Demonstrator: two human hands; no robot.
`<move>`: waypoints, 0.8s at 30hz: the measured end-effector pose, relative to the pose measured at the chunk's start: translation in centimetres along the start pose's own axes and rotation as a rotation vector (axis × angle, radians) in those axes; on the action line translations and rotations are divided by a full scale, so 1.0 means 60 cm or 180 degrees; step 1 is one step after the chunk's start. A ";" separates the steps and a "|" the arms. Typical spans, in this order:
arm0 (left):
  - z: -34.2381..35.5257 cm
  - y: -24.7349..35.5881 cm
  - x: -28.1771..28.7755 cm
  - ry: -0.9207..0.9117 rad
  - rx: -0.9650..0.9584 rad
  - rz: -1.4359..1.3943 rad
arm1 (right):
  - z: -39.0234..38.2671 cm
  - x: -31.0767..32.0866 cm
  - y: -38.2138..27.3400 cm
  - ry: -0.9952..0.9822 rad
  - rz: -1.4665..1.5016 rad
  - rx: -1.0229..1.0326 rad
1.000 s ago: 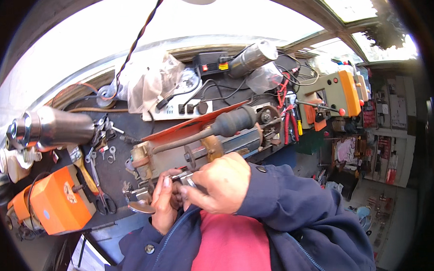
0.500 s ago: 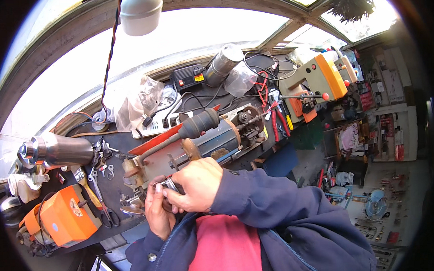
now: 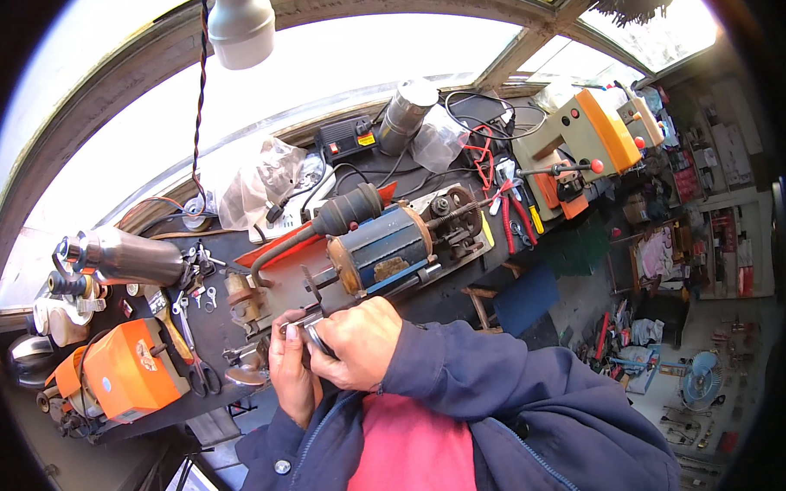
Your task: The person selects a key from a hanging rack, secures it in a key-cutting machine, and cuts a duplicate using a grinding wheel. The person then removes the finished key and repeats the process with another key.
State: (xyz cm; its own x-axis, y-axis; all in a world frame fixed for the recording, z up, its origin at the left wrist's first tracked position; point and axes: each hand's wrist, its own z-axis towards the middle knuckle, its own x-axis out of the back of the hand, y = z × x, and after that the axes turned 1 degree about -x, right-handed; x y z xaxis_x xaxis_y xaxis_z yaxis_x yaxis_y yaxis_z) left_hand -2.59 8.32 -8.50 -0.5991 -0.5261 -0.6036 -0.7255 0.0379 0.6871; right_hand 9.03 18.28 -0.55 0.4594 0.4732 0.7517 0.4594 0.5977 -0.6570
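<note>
My left hand and my right hand meet at the near edge of the bench, both closed around a small shiny metal piece that is mostly hidden by the fingers. My right hand lies over the right side of it, my left thumb points up at its left. Just behind them is an old bench machine with a blue motor, a grey rod with a bulging middle and a rusty clamp. A round metal disc is just left of my hands.
An orange machine, scissors, keys, a brush and a steel flask lie at left. A power strip, cables and pliers are behind and right, beside a green-orange machine. A white lamp hangs above. Shelves and a fan stand far right.
The view has shifted, showing more of the lamp and the floor at right. My hands stay together on the metal piece, with my right hand slightly shifted around it, uncovering more of the blue motor.
</note>
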 end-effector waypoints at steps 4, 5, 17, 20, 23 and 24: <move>0.006 -0.008 -0.007 -0.0124 0.0097 -0.0002 | -0.002 0.018 0.009 -0.0068 -0.0079 -0.0121; 0.006 -0.011 -0.008 -0.0188 0.0106 -0.0058 | -0.004 0.022 0.011 -0.0086 -0.0076 -0.0136; 0.010 -0.013 -0.023 -0.0101 0.0230 0.0043 | -0.003 0.033 0.016 -0.0107 0.0075 -0.0240; 0.011 -0.014 -0.023 -0.0116 0.0283 0.0098 | -0.002 0.035 0.014 -0.0153 0.0160 -0.0302; 0.012 -0.014 -0.021 -0.0191 0.0228 0.0188 | 0.000 0.037 0.008 -0.0231 0.0245 -0.0532; 0.011 -0.013 -0.020 -0.0191 0.0251 0.0176 | 0.001 0.038 0.006 -0.0246 0.0289 -0.0552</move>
State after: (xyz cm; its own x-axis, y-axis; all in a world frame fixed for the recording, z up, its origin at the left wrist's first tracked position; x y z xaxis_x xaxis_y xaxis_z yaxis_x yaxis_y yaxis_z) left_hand -1.52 9.50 -8.60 -0.6564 -0.4697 -0.5904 -0.7139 0.1334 0.6875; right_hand 10.21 19.63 0.91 0.4483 0.5723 0.6866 0.5458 0.4330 -0.7173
